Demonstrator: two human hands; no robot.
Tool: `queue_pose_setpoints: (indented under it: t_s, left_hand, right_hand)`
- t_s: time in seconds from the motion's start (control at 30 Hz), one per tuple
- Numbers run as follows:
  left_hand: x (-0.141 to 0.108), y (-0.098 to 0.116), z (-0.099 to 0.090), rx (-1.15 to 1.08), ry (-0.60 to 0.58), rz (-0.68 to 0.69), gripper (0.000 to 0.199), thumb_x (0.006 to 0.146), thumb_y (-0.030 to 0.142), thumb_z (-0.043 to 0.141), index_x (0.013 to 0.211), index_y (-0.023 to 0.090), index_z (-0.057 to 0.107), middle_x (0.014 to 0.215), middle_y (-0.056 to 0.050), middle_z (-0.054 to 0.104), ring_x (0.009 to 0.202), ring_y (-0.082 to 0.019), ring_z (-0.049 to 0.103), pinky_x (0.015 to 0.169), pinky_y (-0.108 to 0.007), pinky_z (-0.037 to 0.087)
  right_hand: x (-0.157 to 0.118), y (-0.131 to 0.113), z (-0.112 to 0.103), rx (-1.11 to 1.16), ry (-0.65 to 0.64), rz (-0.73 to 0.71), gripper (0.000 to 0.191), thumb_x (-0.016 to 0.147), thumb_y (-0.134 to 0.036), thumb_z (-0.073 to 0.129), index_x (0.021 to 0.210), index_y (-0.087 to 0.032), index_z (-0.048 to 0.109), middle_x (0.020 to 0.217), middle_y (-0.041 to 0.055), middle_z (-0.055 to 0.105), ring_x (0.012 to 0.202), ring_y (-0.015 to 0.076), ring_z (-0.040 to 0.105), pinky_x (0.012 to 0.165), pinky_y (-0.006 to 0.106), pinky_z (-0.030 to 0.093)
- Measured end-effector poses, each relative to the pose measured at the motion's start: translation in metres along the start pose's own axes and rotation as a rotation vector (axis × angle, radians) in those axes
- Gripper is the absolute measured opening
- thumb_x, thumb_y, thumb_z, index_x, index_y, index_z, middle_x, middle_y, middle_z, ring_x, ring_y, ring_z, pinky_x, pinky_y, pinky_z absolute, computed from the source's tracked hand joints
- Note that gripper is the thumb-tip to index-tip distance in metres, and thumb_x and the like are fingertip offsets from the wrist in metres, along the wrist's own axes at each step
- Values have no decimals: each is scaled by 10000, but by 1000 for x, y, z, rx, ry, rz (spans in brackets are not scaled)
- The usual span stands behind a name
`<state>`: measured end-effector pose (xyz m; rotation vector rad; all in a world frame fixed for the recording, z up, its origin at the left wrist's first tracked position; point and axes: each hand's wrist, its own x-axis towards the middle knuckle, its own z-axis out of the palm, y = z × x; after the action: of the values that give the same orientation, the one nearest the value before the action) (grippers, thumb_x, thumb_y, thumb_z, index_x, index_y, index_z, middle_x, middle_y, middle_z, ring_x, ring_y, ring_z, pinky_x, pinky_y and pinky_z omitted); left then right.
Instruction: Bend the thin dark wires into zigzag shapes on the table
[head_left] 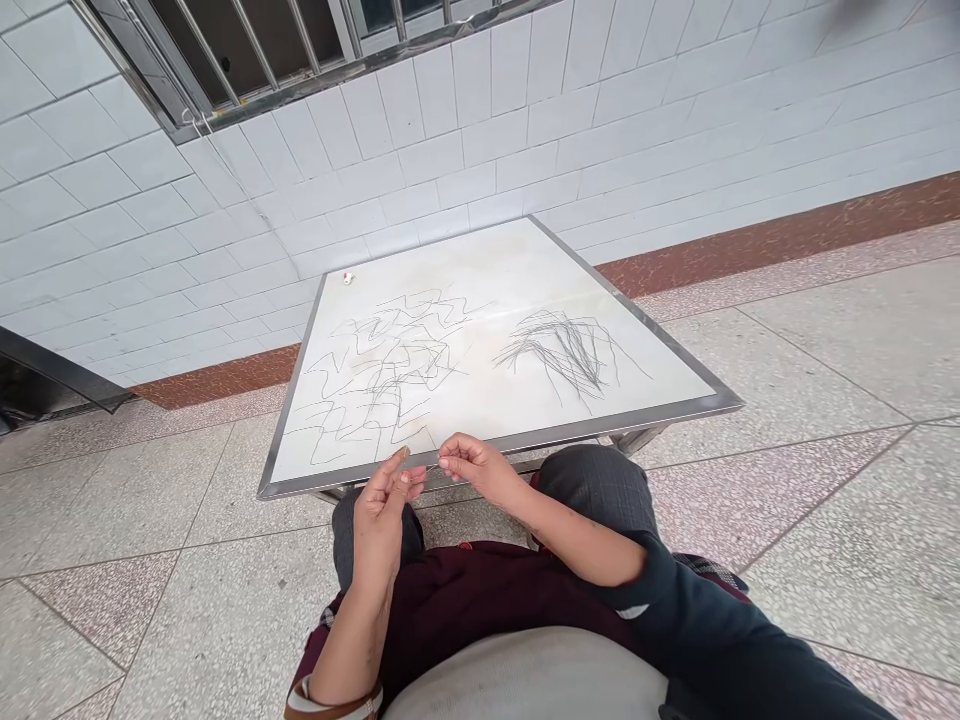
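Head view: near the front edge of the white, metal-rimmed worktop (487,258), right hand (480,468) pinches a fine, wirelike strand (433,466), probably steadying it; left hand's (379,520) grip unclear.

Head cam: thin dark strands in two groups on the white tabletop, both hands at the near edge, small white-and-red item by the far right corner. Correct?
Corner's wrong: the head view shows the small white-and-red item by the far left corner. Rest holds: thin dark strands in two groups on the white tabletop, left hand and right hand at its near edge.
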<state>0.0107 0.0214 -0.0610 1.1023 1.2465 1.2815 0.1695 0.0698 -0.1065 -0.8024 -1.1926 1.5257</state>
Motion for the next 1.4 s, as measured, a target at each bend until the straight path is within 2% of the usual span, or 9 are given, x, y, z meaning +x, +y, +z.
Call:
queue_pose_setpoints:
  t_s: [0.37,0.53,0.77,1.03,1.27,1.4]
  left_hand:
    - [1,-2,-1,-76,-45,27,472,796,315,644,1243,194,552,941,-55,713,959,-186,644,970,-378,427]
    - [0,-2,-1,-54,-40,45,495,778,255,668,1254,211,540,956,-44,713,1012,-174,621,1029,-360,357]
    - [0,0,2,-107,-52,46,595,756,230,689,1311,234,475,967,-46,701,898,-158,657,936,-337,447]
    - [-2,-3,8,-135,-1,80,591,754,238,691,1305,251,478,901,-13,679,881,-142,648,919,-325,464]
    - [-5,3,12,-45,-42,95,626,799,292,643,1370,279,384,1123,-77,642,941,-184,658,958,-382,431]
    - [-4,1,11,-57,-26,82,676,774,263,673,1377,294,371,1113,-68,646,900,-171,665,939,-370,446]
  right_hand:
    - [-1,0,0,91,67,35,208,700,-354,697,810,-186,645,751,-10,607,642,103,497,579,242,405]
    - [-1,1,0,181,88,82,203,678,-327,726,806,-188,650,742,-16,603,652,99,500,594,235,385]
    - [-3,-4,3,230,83,148,250,656,-354,741,794,-185,620,721,-27,583,643,95,491,619,240,384]
    - [-2,-5,0,165,101,107,224,672,-342,729,783,-185,614,695,-32,587,612,92,469,589,229,345]
    - [-4,-9,3,244,128,115,272,645,-371,753,770,-176,610,685,-25,599,632,97,526,616,239,425]
    - [-4,-10,3,302,150,175,326,617,-393,776,782,-176,597,715,-20,606,686,119,603,654,273,499]
